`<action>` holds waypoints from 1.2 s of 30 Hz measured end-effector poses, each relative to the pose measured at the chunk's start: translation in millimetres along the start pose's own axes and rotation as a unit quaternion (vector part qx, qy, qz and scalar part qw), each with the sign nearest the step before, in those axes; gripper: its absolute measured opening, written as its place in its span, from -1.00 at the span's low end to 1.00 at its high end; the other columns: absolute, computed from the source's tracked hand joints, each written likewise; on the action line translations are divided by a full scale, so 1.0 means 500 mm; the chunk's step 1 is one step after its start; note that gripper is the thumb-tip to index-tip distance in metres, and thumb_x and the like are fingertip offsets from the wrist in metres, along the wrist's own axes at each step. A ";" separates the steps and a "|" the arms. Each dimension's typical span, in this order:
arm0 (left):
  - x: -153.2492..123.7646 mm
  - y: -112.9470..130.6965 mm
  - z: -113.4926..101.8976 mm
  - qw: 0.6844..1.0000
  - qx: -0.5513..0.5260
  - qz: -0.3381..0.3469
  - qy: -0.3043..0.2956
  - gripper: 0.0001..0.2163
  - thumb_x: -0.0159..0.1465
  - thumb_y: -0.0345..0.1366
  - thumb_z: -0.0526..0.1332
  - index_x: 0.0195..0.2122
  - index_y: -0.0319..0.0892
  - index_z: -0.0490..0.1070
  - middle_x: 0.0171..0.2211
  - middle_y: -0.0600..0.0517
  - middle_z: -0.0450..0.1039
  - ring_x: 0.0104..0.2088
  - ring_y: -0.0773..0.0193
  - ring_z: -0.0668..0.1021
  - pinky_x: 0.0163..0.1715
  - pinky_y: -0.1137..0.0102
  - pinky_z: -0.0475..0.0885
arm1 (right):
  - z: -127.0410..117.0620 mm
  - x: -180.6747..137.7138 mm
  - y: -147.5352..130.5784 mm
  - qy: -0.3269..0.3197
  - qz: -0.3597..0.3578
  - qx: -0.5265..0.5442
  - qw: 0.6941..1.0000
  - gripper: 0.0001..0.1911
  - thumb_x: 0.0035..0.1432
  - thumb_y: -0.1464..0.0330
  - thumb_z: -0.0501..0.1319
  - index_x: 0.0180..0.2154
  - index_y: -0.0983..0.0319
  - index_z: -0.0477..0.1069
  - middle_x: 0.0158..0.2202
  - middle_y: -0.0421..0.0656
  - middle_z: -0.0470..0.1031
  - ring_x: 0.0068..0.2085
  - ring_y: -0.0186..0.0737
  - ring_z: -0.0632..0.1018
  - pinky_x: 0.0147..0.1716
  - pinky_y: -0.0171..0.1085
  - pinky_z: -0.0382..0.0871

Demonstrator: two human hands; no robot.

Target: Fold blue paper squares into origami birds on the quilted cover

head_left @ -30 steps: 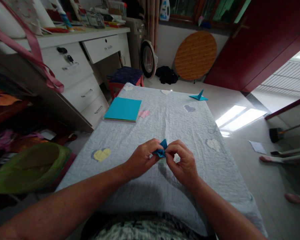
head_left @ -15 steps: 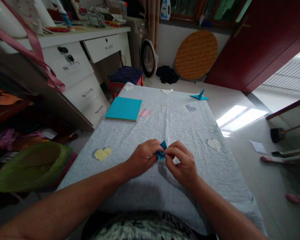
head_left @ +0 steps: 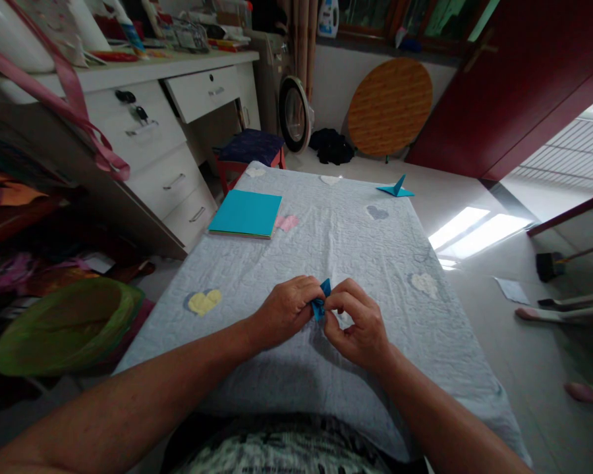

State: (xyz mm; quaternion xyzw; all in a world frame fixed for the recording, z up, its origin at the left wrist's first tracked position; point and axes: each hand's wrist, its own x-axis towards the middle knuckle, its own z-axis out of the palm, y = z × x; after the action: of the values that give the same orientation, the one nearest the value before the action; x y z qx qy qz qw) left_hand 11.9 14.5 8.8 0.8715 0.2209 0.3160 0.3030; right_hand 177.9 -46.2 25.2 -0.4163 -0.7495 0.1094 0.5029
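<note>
A small folded piece of blue paper (head_left: 321, 304) is pinched between both my hands, just above the pale quilted cloth (head_left: 326, 250) that covers the table. My left hand (head_left: 285, 309) grips its left side with curled fingers. My right hand (head_left: 358, 322) pinches its right side between thumb and forefinger. Most of the paper is hidden by my fingers. A stack of square coloured paper (head_left: 246, 214) with a teal top sheet lies at the far left of the table. A finished blue folded figure (head_left: 395, 189) stands at the far right corner.
A white desk with drawers (head_left: 178, 131) runs along the left, with a green-lined bin (head_left: 64, 326) below it. A red stool with a dark cushion (head_left: 250, 150) stands past the table. A round wooden tabletop (head_left: 389, 108) leans on the far wall. Broom handles (head_left: 563, 306) lie at right.
The blue paper looks smaller and more covered by my fingers than a second ago. Both hands have stayed in the same spot, pressing closer together.
</note>
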 end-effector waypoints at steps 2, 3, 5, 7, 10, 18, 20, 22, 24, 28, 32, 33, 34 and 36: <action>0.001 0.000 0.000 1.000 0.003 0.004 0.004 -0.88 0.28 -0.43 0.05 -0.38 -0.15 0.33 -0.42 0.05 0.37 -0.36 0.26 0.44 -0.31 0.40 0.35 | 0.000 -0.001 -0.001 -0.005 0.002 0.003 1.000 -0.81 0.08 0.59 0.11 -0.37 0.18 0.34 -0.43 -0.22 0.32 -0.40 -0.29 0.41 -0.45 -0.31 0.32; 0.001 0.000 0.001 1.000 0.005 0.003 0.004 -0.88 0.27 -0.44 0.06 -0.38 -0.15 0.33 -0.43 0.06 0.37 -0.36 0.26 0.44 -0.31 0.40 0.35 | 0.000 -0.002 -0.001 -0.007 0.004 0.005 1.000 -0.81 0.07 0.59 0.11 -0.36 0.17 0.33 -0.42 -0.21 0.32 -0.39 -0.28 0.41 -0.45 -0.30 0.32; 0.001 0.000 0.001 1.000 0.009 -0.003 0.001 -0.87 0.25 -0.46 0.06 -0.38 -0.15 0.33 -0.43 0.06 0.37 -0.36 0.26 0.45 -0.31 0.40 0.36 | 0.000 -0.004 0.000 -0.012 0.002 0.006 1.000 -0.81 0.07 0.58 0.11 -0.36 0.17 0.33 -0.42 -0.21 0.32 -0.39 -0.28 0.42 -0.44 -0.30 0.32; 0.001 0.001 0.000 1.000 0.011 -0.009 -0.003 -0.87 0.24 -0.47 0.06 -0.37 -0.15 0.34 -0.41 0.06 0.38 -0.35 0.26 0.45 -0.29 0.40 0.37 | 0.000 -0.005 0.001 -0.016 -0.003 0.006 1.000 -0.81 0.06 0.58 0.12 -0.36 0.17 0.33 -0.41 -0.21 0.33 -0.38 -0.27 0.42 -0.43 -0.29 0.32; 0.001 0.002 -0.001 1.000 0.012 -0.004 0.000 -0.87 0.24 -0.48 0.06 -0.37 -0.15 0.34 -0.42 0.06 0.37 -0.35 0.27 0.45 -0.30 0.40 0.36 | 0.001 -0.006 0.002 -0.018 -0.011 0.003 1.000 -0.81 0.07 0.59 0.12 -0.35 0.18 0.32 -0.41 -0.20 0.33 -0.38 -0.27 0.41 -0.43 -0.29 0.31; 0.000 0.003 0.000 1.000 0.014 0.010 0.009 -0.87 0.23 -0.49 0.05 -0.37 -0.16 0.33 -0.43 0.06 0.37 -0.36 0.27 0.44 -0.31 0.41 0.34 | -0.003 0.001 -0.002 -0.005 -0.016 0.001 1.000 -0.80 0.06 0.59 0.11 -0.34 0.16 0.32 -0.42 -0.21 0.32 -0.40 -0.28 0.42 -0.45 -0.30 0.32; 0.000 0.004 -0.001 1.000 0.014 0.010 0.010 -0.87 0.24 -0.48 0.05 -0.37 -0.16 0.33 -0.42 0.05 0.38 -0.36 0.26 0.44 -0.30 0.40 0.35 | -0.004 0.002 -0.004 -0.002 -0.013 0.003 1.000 -0.79 0.05 0.59 0.11 -0.35 0.16 0.31 -0.42 -0.22 0.32 -0.40 -0.28 0.42 -0.45 -0.30 0.32; 0.001 0.005 -0.001 1.000 0.015 0.008 0.009 -0.87 0.25 -0.47 0.05 -0.37 -0.15 0.34 -0.41 0.04 0.39 -0.35 0.26 0.45 -0.29 0.39 0.37 | -0.003 0.002 -0.004 -0.001 -0.012 0.005 1.000 -0.79 0.04 0.59 0.11 -0.35 0.16 0.32 -0.43 -0.22 0.32 -0.40 -0.27 0.42 -0.45 -0.30 0.33; 0.001 0.006 -0.001 1.000 0.015 0.005 0.007 -0.88 0.26 -0.45 0.05 -0.37 -0.15 0.33 -0.41 0.04 0.39 -0.35 0.25 0.45 -0.28 0.39 0.37 | -0.002 0.000 -0.003 -0.003 -0.013 0.006 1.000 -0.79 0.04 0.59 0.12 -0.35 0.16 0.31 -0.43 -0.22 0.32 -0.39 -0.27 0.42 -0.44 -0.30 0.33; 0.000 0.003 0.001 1.000 0.010 0.006 0.009 -0.88 0.25 -0.44 0.05 -0.37 -0.14 0.33 -0.42 0.05 0.38 -0.35 0.26 0.44 -0.30 0.39 0.36 | -0.002 -0.001 -0.002 -0.005 -0.012 0.008 1.000 -0.80 0.05 0.58 0.12 -0.35 0.16 0.31 -0.42 -0.21 0.32 -0.38 -0.26 0.42 -0.43 -0.29 0.33; -0.002 0.000 0.001 1.000 0.009 0.001 0.011 -0.88 0.25 -0.45 0.06 -0.36 -0.14 0.36 -0.41 0.05 0.40 -0.34 0.26 0.46 -0.28 0.39 0.36 | -0.009 0.001 -0.006 0.005 -0.013 0.018 1.000 -0.79 0.07 0.57 0.13 -0.28 0.17 0.35 -0.41 -0.20 0.34 -0.38 -0.25 0.43 -0.44 -0.29 0.35; -0.002 -0.001 0.001 1.000 0.008 0.000 0.016 -0.88 0.25 -0.44 0.07 -0.35 -0.15 0.36 -0.41 0.05 0.40 -0.34 0.26 0.46 -0.28 0.39 0.37 | -0.011 0.002 -0.007 0.006 -0.011 0.017 1.000 -0.78 0.07 0.56 0.14 -0.25 0.17 0.36 -0.41 -0.20 0.35 -0.38 -0.25 0.43 -0.44 -0.29 0.35; -0.002 -0.001 0.000 1.000 0.008 0.000 0.020 -0.88 0.26 -0.44 0.07 -0.35 -0.15 0.37 -0.40 0.05 0.41 -0.33 0.26 0.47 -0.28 0.39 0.37 | -0.012 0.002 -0.007 0.006 -0.010 0.015 1.000 -0.78 0.07 0.55 0.16 -0.24 0.18 0.37 -0.40 -0.20 0.35 -0.37 -0.25 0.43 -0.43 -0.28 0.35; -0.003 -0.001 -0.001 1.000 0.006 0.002 0.030 -0.87 0.27 -0.45 0.07 -0.34 -0.16 0.38 -0.40 0.04 0.41 -0.33 0.26 0.48 -0.28 0.39 0.37 | -0.013 0.002 -0.007 0.005 -0.007 0.008 1.000 -0.78 0.06 0.53 0.19 -0.22 0.18 0.38 -0.40 -0.19 0.36 -0.37 -0.24 0.44 -0.43 -0.27 0.37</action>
State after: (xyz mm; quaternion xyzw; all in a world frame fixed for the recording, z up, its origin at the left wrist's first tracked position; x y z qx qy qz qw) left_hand 10.5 14.2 8.1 0.8641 0.2301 0.3411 0.2901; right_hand 181.6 -49.1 30.9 -0.4078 -0.7492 0.1096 0.5103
